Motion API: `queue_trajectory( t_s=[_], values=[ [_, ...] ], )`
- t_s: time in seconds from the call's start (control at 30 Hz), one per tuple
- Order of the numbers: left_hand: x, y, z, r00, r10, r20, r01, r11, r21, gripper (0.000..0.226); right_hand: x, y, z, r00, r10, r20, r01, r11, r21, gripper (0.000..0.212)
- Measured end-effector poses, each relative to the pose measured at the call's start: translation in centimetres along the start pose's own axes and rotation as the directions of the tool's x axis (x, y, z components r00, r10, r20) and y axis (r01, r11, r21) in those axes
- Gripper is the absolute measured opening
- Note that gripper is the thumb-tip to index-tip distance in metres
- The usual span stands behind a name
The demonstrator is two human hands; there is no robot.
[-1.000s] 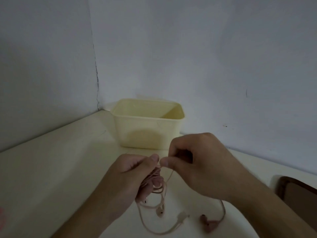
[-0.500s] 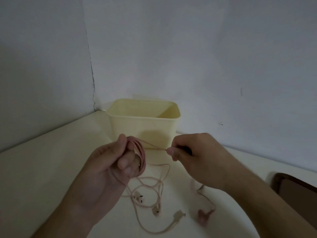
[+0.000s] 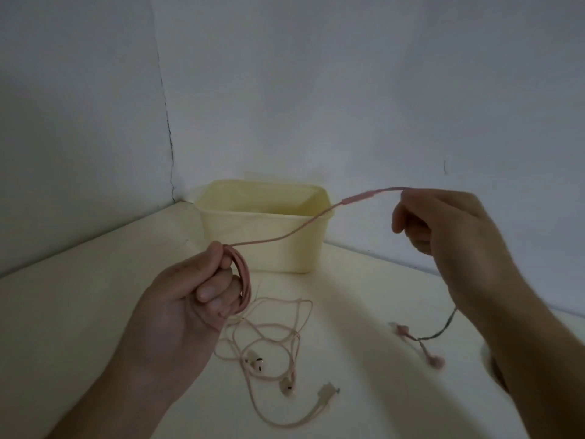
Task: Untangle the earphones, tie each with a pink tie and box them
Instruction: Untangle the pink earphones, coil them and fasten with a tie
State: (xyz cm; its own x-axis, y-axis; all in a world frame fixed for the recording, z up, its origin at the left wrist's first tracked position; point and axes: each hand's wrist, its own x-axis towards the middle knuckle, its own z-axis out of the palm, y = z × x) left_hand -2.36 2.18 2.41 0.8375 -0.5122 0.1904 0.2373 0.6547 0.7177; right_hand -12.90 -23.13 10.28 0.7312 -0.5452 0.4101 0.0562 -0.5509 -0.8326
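the cord strung between your hands is a dusty pink, and the coil wound on your left hand is the same pink. its inline remote reads a shade deeper, more rose. the two earbuds dangling below your right hand are that rosy pink too, though the stretch of cord just above them looks dark. the second earphone on the table is much paler, a pinkish cream, its buds marked with small black slots. the box is plain pale yellow. your table is cream, unpatterned. the wall is a flat bluish grey.
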Motion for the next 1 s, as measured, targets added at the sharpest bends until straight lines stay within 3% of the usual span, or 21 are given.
queue_trajectory(
  t_s=[0.1, 0.17, 0.23, 0.33, 0.4, 0.47, 0.53, 0.63, 0.7, 0.77, 0.87, 1.0],
  values=[
    [-0.2, -0.3, 0.0, 1.000, 0.004, 0.010, -0.004, 0.998, 0.061, 0.025, 0.0, 0.2, 0.7, 0.984, 0.105, 0.145, -0.056, 0.948, -0.313, 0.016],
    [-0.3, -0.6, 0.0, 0.998, -0.002, 0.057, -0.003, 0.996, 0.089, 0.038, -0.6, 0.1, 1.6, 0.925, 0.218, 0.312, -0.035, 0.865, -0.500, 0.038],
    [-0.3, -0.8, -0.2, 0.997, -0.010, 0.078, 0.001, 0.993, 0.119, 0.046, -1.3, -0.1, 2.6, 0.863, 0.253, 0.437, 0.033, 0.836, -0.548, 0.072],
    [-0.5, -1.0, -0.2, 0.992, -0.027, 0.120, 0.003, 0.979, 0.203, 0.037, -2.9, -0.7, 4.8, 0.826, 0.052, 0.562, 0.233, 0.875, -0.424, 0.093],
    [-0.7, -1.0, 0.0, 0.989, -0.048, 0.141, 0.011, 0.968, 0.251, 0.030, -4.0, -0.9, 6.4, 0.777, -0.090, 0.623, 0.328, 0.903, -0.279, 0.090],
    [-0.8, -0.9, 0.4, 0.989, -0.053, 0.141, 0.009, 0.954, 0.300, 0.028, -4.8, -1.1, 7.4, 0.715, -0.141, 0.685, 0.342, 0.925, -0.166, 0.081],
    [-0.9, -0.8, 0.7, 0.991, -0.043, 0.129, -0.003, 0.943, 0.334, 0.028, -4.9, -1.0, 7.5, 0.695, -0.140, 0.705, 0.250, 0.967, -0.054, 0.067],
    [-0.9, -0.8, 0.8, 0.995, -0.027, 0.098, -0.009, 0.934, 0.356, 0.029, -3.8, -0.8, 6.5, 0.691, 0.007, 0.722, -0.134, 0.984, 0.119, 0.052],
    [-0.9, -0.8, 0.7, 0.996, -0.027, 0.080, -0.005, 0.925, 0.381, 0.029, -3.4, -0.8, 5.8, 0.671, 0.020, 0.741, -0.204, 0.966, 0.158, 0.043],
    [-0.8, -0.9, 0.5, 0.997, -0.030, 0.078, -0.003, 0.922, 0.388, 0.028, -3.3, -1.1, 5.4, 0.689, 0.007, 0.724, -0.161, 0.976, 0.144, 0.017],
    [-0.8, -1.0, 0.6, 0.997, -0.041, 0.070, 0.012, 0.929, 0.370, 0.032, -3.4, -0.6, 5.7, 0.765, -0.007, 0.644, -0.094, 0.988, 0.123, 0.037],
    [-1.0, -1.0, 1.2, 0.997, -0.045, 0.061, 0.027, 0.961, 0.274, 0.025, -3.9, 0.3, 7.1, 0.842, -0.015, 0.540, -0.043, 0.995, 0.095, 0.037]
  ],
)
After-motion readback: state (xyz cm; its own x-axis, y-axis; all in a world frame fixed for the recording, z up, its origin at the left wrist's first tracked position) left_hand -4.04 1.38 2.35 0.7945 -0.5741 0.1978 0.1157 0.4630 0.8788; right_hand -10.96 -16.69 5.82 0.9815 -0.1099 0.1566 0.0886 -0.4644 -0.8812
